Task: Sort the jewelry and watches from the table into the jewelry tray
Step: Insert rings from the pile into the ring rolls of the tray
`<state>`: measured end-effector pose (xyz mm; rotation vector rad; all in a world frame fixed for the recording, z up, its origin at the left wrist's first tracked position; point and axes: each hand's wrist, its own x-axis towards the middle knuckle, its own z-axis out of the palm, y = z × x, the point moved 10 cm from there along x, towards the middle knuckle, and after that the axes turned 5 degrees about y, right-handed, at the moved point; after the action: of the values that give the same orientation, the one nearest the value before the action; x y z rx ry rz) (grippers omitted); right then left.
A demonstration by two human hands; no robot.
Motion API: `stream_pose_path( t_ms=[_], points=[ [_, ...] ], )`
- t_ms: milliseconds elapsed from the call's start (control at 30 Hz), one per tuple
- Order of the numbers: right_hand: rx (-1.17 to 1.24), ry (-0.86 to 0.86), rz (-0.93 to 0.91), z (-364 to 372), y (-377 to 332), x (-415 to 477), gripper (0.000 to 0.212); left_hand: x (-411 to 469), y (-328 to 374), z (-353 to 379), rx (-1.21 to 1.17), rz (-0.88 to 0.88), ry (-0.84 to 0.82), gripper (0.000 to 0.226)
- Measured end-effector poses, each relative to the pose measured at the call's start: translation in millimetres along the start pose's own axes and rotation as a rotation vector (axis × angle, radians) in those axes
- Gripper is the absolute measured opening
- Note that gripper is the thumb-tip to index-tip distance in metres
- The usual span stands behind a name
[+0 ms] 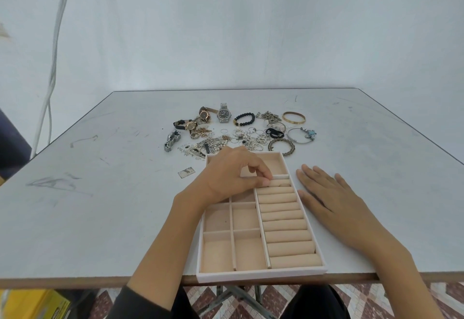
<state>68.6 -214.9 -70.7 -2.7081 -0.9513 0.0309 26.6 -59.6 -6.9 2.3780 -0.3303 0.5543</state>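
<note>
- Scuffed pale grey counter (100, 142) before a plain white wall.
- Steel and rose-gold wristwatches (223, 114) lying beyond the tray, to the heap's left.
- Left hand (233, 175) curled over the white-walled, beige-lined jewelry tray (261, 277), thumb and forefinger pinched at the farthest padded ring roll (278, 183); anything held too small to tell.
- Best pressed straight down into the slot, seated upright.
- Tangled heap of silver rings, chains and bangles (241, 140) just beyond the tray.
- Right hand (331, 198) flat beside the tray's right wall, fingers straight, holding nothing; handy for bracing.

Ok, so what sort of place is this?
Probably a makeshift work or recording spot, not a shop: a scuffed white table against a plain white backdrop, loose cables hanging at the left, and patterned floor tiles below.
</note>
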Motion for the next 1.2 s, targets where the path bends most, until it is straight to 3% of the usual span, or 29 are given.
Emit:
stream_pose_path(
  t_ms=[167,300,433,533,800,1033,1200],
  points=[
    [0.034,0.005,0.014,-17,2,6,0.051,-2,-5,-4,-0.074,-0.059,-0.005,0.009],
    [0.168,0.071,0.069,-47,8,35,0.021,2,-30,-27,-0.146,-0.21,0.119,0.004],
    [0.284,0.254,0.041,-77,-15,79,0.012,13,-79,-56,0.063,-0.384,0.259,0.01],
    [0.281,0.245,-0.006,-72,-47,113,0.009,24,-102,-58,0.242,-0.485,0.212,0.014],
    [-0.022,0.091,-0.011,-28,-80,169,0.016,50,-118,-35,0.518,-0.451,0.04,0.02],
    [-0.054,0.139,-0.014,-30,-81,172,0.011,57,-116,-39,0.626,-0.422,0.04,0.014],
    [0.059,0.2,0.014,-34,-73,170,0.017,58,-116,-34,0.57,-0.442,-0.004,0.016]
  ],
)
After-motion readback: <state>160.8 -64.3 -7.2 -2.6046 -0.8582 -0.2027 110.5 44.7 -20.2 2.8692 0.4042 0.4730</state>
